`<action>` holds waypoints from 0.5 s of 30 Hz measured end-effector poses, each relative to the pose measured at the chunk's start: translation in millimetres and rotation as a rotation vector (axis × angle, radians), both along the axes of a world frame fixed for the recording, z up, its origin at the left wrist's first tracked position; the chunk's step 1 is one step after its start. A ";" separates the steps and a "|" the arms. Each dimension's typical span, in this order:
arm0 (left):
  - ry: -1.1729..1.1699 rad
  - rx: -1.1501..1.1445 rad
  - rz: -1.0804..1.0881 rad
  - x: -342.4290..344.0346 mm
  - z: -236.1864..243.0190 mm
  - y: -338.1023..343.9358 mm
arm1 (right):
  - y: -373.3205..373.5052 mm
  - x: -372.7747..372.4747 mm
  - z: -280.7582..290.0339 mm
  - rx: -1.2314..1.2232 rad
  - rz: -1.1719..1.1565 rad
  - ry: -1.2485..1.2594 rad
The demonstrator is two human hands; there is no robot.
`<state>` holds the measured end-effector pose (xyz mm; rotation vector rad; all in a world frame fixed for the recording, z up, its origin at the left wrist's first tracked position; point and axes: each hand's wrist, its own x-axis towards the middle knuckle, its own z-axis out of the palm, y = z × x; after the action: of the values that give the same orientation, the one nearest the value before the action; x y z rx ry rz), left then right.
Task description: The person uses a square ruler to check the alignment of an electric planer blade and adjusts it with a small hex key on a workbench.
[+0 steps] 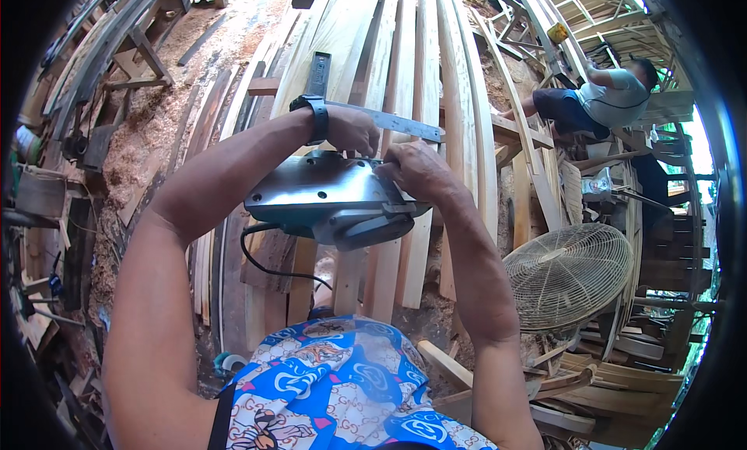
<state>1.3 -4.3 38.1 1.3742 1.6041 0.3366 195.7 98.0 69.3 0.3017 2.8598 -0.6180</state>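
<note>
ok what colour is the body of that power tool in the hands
Grey metal, with a darker grey handle; the power tool shows best in the head view.

Long pale planks are being stacked lengthwise down the middle, with sawdust being left spread over the ground to their left. A round wire-caged fan is being kept low at the right, beside offcuts being piled below it. Farther back at upper right, another person is being seen crouched among wooden frames, and a sawhorse is being left standing at upper left.
</note>
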 end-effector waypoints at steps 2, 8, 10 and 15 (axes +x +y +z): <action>0.019 0.001 -0.010 -0.1 1.4 -0.1 | -3.4 0.1 -2.6 0.056 -0.007 -0.017; 0.003 -0.009 0.007 0.2 4.9 -1.5 | -10.7 -2.8 -3.5 0.208 -0.021 -0.047; 0.001 -0.007 0.003 1.2 6.1 -1.8 | -10.4 -3.8 -1.3 0.187 -0.028 -0.063; -0.001 -0.015 0.021 1.9 6.6 -2.1 | -2.5 2.3 -0.9 0.081 -0.025 0.079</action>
<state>3.3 -6.4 44.8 1.3471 1.6180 0.3370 198.0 95.5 68.4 0.3333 2.9663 -0.5307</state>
